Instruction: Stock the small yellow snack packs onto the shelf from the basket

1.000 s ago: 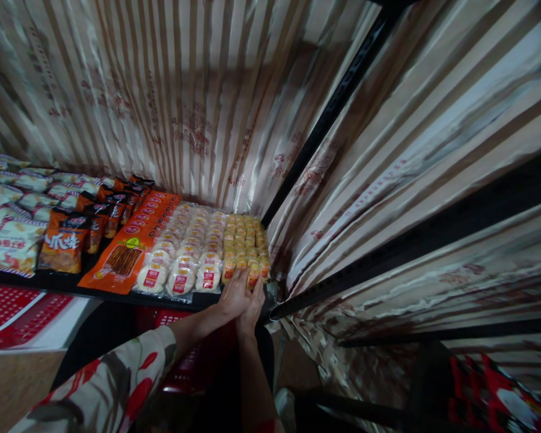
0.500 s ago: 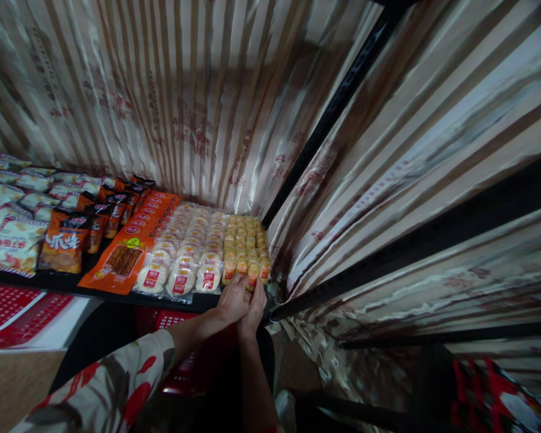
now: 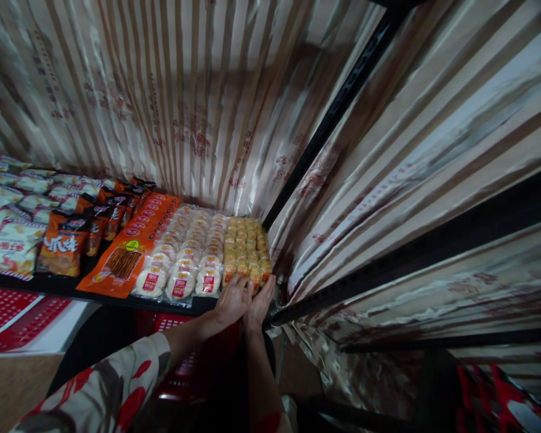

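Rows of small yellow wrapped cakes (image 3: 246, 246) with red labels fill the right end of a black shelf (image 3: 94, 290). My left hand (image 3: 234, 300) rests against the front of these rows, fingers bent forward onto the nearest pieces. Beside it, my right hand (image 3: 259, 302) touches the front right corner, its fingers stretched along the cakes. The two hands meet near the thumbs; the fingertips are partly hidden and dim. Left of the cakes stand rows of round white biscuits (image 3: 180, 282) in clear wrap with red labels.
An orange packet of brown sticks (image 3: 119, 264) lies beside the biscuits. Farther left are orange-black snack bags (image 3: 63, 243) and white snack bags (image 3: 18, 246). Red baskets (image 3: 180, 367) sit below the shelf. A black metal post (image 3: 329, 126) and striped curtains (image 3: 198, 90) border the right and back.
My hands have shifted from the front middle of the yellow cakes. The right hand has moved rightward to their corner and its fingers have spread; the left stays near the front.
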A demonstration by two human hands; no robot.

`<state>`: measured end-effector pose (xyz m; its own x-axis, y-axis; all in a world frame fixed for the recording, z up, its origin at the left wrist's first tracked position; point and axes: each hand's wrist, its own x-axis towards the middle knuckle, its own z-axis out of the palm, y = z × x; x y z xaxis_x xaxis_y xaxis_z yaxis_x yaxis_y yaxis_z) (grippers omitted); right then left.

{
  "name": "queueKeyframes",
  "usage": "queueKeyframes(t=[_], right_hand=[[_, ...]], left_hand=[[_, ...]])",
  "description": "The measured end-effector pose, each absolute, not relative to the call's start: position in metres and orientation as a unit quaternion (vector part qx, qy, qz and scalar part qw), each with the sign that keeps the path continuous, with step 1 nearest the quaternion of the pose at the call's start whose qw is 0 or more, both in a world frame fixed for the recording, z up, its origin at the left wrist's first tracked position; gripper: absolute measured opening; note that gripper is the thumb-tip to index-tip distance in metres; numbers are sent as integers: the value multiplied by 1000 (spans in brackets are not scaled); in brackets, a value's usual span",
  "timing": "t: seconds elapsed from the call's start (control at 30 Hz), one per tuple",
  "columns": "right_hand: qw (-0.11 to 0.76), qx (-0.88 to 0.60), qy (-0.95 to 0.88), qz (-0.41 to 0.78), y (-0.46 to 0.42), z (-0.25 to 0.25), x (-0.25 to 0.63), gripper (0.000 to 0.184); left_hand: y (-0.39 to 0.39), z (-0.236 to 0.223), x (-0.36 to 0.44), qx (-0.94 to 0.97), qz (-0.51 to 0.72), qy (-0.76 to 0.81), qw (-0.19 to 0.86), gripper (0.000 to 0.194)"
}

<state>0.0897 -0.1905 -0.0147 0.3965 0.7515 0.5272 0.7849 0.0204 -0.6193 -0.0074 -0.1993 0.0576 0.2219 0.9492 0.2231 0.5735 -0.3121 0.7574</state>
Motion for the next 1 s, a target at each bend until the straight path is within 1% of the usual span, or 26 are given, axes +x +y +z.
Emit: queueKeyframes(t=[0.17, 0.33, 0.6, 0.7, 0.77, 0.9, 1.0], right_hand=[[440, -701, -561, -29, -181, -5, 87, 77], [427, -710, -557, -55, -173, -1, 80, 87], [405, -722, -554, -92, -168, -7, 70, 83], [402, -731, -543, -97, -168, -10, 70, 78], [397, -736, -540, -94, -168, -12, 71, 79], [387, -736, -549, -86, -167, -12, 71, 90], [382, -735, -553, -90, -167, -12, 72, 97]], left_hand=[[-191, 52, -14, 721, 387, 519, 248, 32], [-180, 56, -20, 708, 419, 521, 225, 31], [-161, 60, -28, 722, 405, 530, 184, 35], [-148, 67, -26, 758, 376, 508, 163, 36], [-137, 73, -23, 790, 344, 482, 158, 38], [-112, 78, -13, 842, 267, 431, 185, 43], [-94, 79, -4, 861, 223, 403, 215, 42]])
